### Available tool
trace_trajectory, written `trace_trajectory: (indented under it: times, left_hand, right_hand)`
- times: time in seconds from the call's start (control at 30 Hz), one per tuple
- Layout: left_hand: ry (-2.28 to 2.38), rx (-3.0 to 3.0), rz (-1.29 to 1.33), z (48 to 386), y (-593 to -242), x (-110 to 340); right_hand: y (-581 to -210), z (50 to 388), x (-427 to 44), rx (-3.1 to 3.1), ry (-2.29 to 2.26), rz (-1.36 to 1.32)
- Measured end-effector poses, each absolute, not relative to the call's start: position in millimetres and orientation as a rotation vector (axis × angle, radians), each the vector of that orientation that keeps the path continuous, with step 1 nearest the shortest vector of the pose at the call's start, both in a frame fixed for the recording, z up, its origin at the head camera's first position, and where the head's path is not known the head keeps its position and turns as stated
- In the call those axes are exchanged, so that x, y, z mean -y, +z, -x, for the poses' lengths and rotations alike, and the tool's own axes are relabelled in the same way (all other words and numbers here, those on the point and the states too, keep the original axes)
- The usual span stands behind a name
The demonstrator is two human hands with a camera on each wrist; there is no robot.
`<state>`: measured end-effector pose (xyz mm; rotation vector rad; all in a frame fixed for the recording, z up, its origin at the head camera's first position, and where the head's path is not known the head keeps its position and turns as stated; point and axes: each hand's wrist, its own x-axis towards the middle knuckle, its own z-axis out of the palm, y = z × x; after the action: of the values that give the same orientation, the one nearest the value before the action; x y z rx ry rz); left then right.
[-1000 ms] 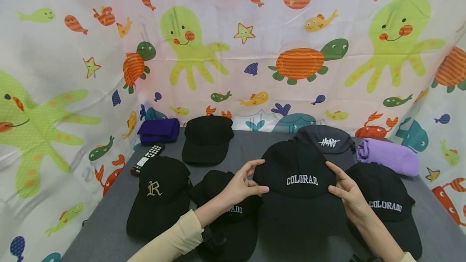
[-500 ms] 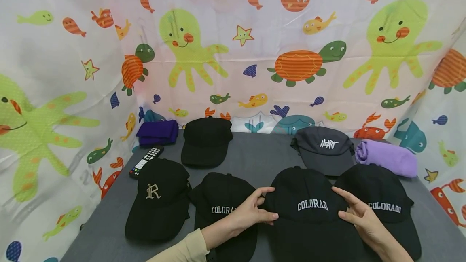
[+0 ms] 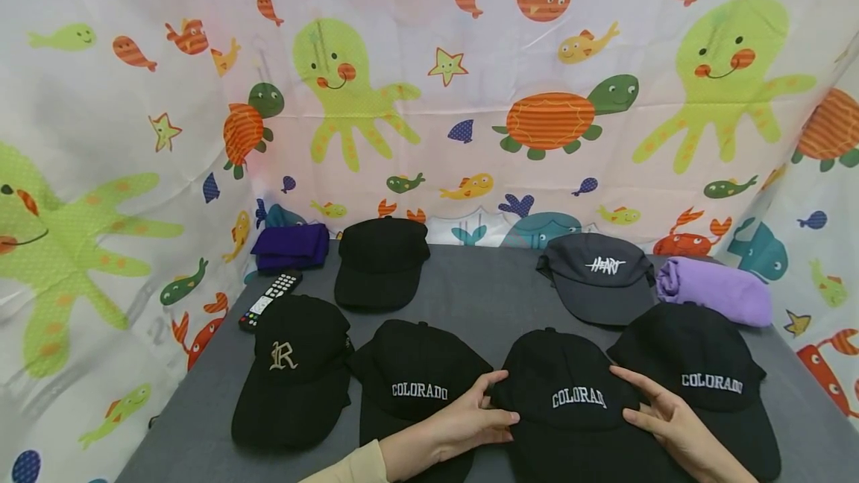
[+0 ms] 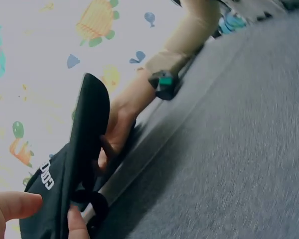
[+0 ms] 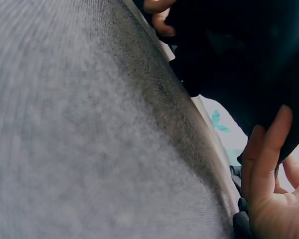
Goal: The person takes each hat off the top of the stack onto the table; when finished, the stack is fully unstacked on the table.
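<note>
Both hands hold a black baseball cap (image 3: 570, 371) lettered COLORADO by its two sides, just above the table. My left hand (image 3: 463, 423) pinches its left edge between thumb and fingers; my right hand (image 3: 671, 420) pinches the right edge. In the left wrist view the cap (image 4: 87, 124) is seen edge-on, its brim raised off the grey surface. Fingers of the right hand (image 5: 271, 184) curl under the cap in the right wrist view. Another COLORADO cap (image 3: 416, 371) lies left of it, partly behind my left hand, and a third COLORADO cap (image 3: 698, 364) lies to its right.
A black cap with a gold R (image 3: 288, 371) lies at the left. Behind are a plain black cap (image 3: 381, 263), a grey HEART cap (image 3: 597, 278), a remote control (image 3: 271, 300), a dark purple folded cloth (image 3: 291, 246) and a lilac rolled cloth (image 3: 714, 291). A printed curtain (image 3: 456, 207) surrounds the table.
The held cap has come down and towards me, slightly right, with both hands on it. The grey HEART cap and the left COLORADO cap now show more fully.
</note>
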<state>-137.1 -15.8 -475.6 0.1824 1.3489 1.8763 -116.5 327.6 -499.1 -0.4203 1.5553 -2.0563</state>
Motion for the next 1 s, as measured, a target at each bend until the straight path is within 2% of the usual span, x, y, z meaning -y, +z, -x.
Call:
trace_trajectory:
  times: [0.23,0.47,0.63,0.87,1.0]
  left_hand:
    - [1.855,-1.261,-0.104,137.7,-476.6,16.6]
    - [1.825,-1.232,-0.044,138.0,-469.2,31.4]
    - [1.787,-1.244,-0.116,134.8,-468.9,40.4]
    - [1.697,-1.254,-0.211,134.8,-474.3,50.4]
    - [1.634,-1.312,-0.317,138.3,-469.1,58.3]
  right_hand:
    - [-500.8,116.9,-326.4,-1.557,-2.009,0.404]
    - [-499.4,113.0,-320.3,-1.969,-1.777,0.351]
    - [-497.2,109.2,-317.3,-2.220,-1.671,0.401]
    - [-492.5,103.3,-309.5,-2.893,-1.264,0.494]
    - [-491.3,102.7,-308.8,-2.942,-1.220,0.502]
